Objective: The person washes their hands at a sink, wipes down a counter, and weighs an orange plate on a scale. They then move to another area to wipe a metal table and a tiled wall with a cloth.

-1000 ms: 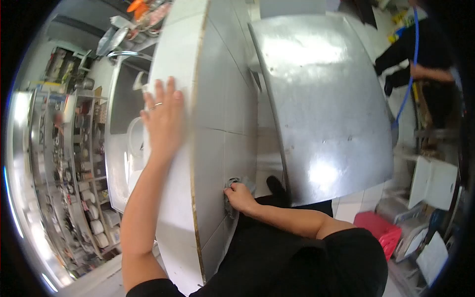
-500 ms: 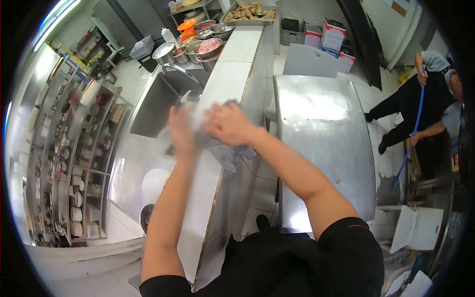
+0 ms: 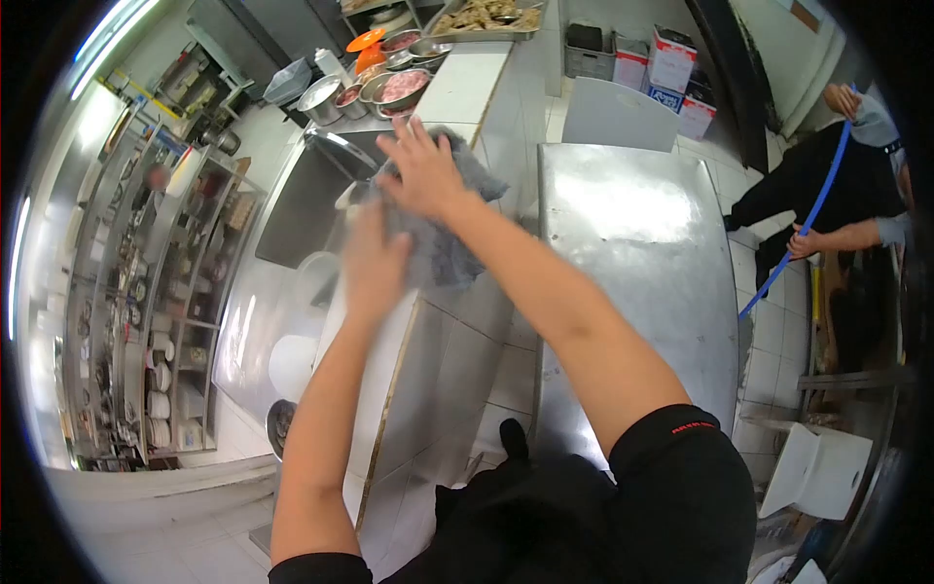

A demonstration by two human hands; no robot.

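Observation:
A crumpled grey cloth (image 3: pixel 443 255) lies spread over the white tiled ledge (image 3: pixel 465 73) and hangs past its right edge. My right hand (image 3: pixel 423 175) rests on the cloth's upper part, fingers spread. Beside it on the left, my left hand (image 3: pixel 375 263) is smeared by motion, its fingers stretched out and thumb apart at the cloth's left side. The steel sink (image 3: pixel 302 209) with its faucet (image 3: pixel 348 151) is left of both hands. A white round dish (image 3: pixel 292 365) is on the steel counter near my left forearm.
Metal bowls of raw meat (image 3: pixel 404 86) and a tray of cooked-looking pieces (image 3: pixel 486 18) stand at the far end. A steel table (image 3: pixel 637 253) is on my right. Beyond it, another person (image 3: pixel 822 185) holds a blue pole (image 3: pixel 827 195). Shelving (image 3: pixel 146 321) lines the left.
Both hands have shifted over the ledge, and the grey cloth, bunched before, is now spread wider. My right hand has moved up, fingers fanned out. The other person's blue pole has moved.

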